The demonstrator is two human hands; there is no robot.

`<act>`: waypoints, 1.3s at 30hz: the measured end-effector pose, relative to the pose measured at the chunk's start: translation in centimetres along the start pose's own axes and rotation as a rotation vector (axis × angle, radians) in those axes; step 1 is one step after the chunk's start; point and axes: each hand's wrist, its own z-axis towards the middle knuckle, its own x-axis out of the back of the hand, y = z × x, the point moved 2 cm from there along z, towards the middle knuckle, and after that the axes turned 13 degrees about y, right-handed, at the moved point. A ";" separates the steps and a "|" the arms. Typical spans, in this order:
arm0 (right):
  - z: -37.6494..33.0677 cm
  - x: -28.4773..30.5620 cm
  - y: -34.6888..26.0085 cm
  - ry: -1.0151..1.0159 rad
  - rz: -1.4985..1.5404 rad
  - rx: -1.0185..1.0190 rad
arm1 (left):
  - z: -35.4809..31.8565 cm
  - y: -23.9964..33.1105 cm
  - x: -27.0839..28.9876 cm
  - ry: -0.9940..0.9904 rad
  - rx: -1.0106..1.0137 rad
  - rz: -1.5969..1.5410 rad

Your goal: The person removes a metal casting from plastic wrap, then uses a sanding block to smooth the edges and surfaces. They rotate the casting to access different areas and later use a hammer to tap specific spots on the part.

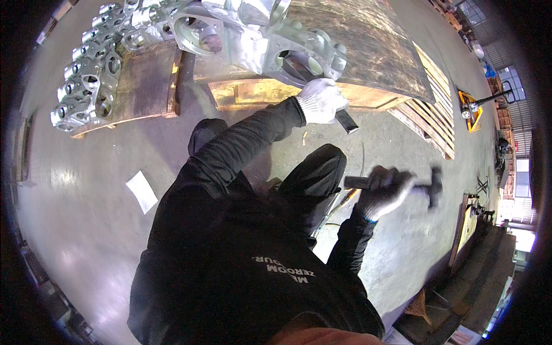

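1. Metal bar (347, 121), dark and flat, runs from the round opening of a large silver casting (299, 54) down past the left hand (322, 100).
2. That left hand, in a white knit glove, has its grip closed tight around the bar, just below the casting's opening.
3. The right hand (384, 190), also gloved, has its grip closed around the handle of a hammer (432, 185); the hammer is blurred and sits well apart from the bar, lower and out to the side.
4. The casting rests at the near edge of a worn wooden pallet (368, 40) on the floor (86, 190).
5. A second pallet (146, 86) to the left carries a row of smaller silver castings (86, 86).
6. A white sheet of paper (141, 191) lies on the floor, near the person's left side.
7. A yellow pallet jack (470, 106) stands off past the far right edge of the pallets.
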 end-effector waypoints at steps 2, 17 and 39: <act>-1.0 0.1 0.1 0.116 0.089 0.226 | 0.0 0.0 0.0 -0.017 0.020 0.008; -2.3 0.3 8.0 0.533 -0.179 -0.193 | 0.6 -0.7 -0.2 -0.044 0.078 -0.019; -4.6 -2.2 2.5 -0.073 -0.113 0.140 | 1.8 -2.7 1.7 -0.103 0.163 -0.056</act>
